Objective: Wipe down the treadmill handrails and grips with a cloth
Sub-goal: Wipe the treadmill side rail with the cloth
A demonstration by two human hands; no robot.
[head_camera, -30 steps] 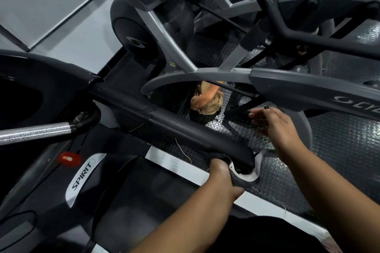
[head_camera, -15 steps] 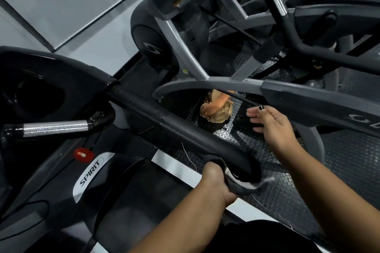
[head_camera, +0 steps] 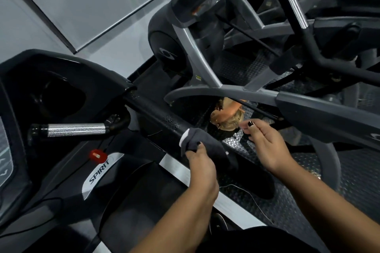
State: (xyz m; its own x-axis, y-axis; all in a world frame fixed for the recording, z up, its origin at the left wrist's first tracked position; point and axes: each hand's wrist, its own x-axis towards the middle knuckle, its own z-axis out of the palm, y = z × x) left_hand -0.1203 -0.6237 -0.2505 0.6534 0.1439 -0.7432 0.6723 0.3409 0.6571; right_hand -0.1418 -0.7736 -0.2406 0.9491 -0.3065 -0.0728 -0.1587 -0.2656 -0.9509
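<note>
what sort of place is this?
Most likely a gym: a black treadmill with a white SPIRIT badge, a grey metal-framed exercise machine beside it, and black studded rubber flooring. The left hand grips a dark grey cloth on the treadmill's black padded handrail.

Stretch of handrail [head_camera: 156, 115] under cloth [head_camera: 202, 144] was hidden. Fingertips of left hand [head_camera: 200, 162] were mostly tucked behind the cloth fold. Console screen [head_camera: 5, 150] was cut off at left edge. Tan-and-blond object [head_camera: 228, 117] on floor sat partly behind elliptical frame [head_camera: 226, 90]; identity unclear. Yellow label [head_camera: 198, 77] was too small to read.
</note>
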